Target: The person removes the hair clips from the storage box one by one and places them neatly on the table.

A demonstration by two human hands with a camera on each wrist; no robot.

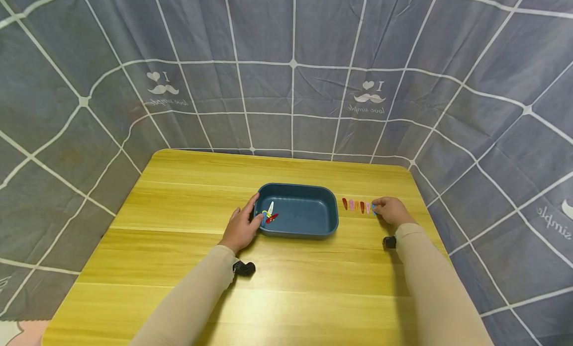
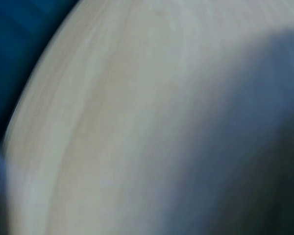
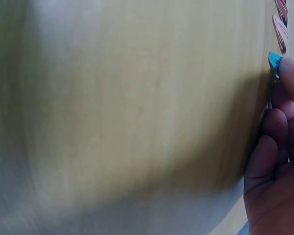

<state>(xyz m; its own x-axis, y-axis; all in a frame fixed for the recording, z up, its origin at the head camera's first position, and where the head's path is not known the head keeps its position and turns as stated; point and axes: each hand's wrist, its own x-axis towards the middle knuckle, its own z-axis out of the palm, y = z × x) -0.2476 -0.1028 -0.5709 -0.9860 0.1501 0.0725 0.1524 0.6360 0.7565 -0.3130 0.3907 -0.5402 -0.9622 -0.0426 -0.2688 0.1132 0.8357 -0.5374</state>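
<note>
My left hand holds the left end of a dark blue plastic bin, thumb over the rim and fingers along the outer wall. Inside, near that thumb, lie several snap hair clips, among them a white clip and a red clip. Over to the right, my right hand pinches a blue hair clip between thumb and fingertips, low over the table. That clip is at the right end of a row with a pink clip beside it. The left wrist view is blurred and shows only part of the bin.
The row continues leftward with a red clip, an orange clip, a pink clip and another red clip near the bin. A wood-grain table carries everything. Grey checked cloth surrounds its back and sides.
</note>
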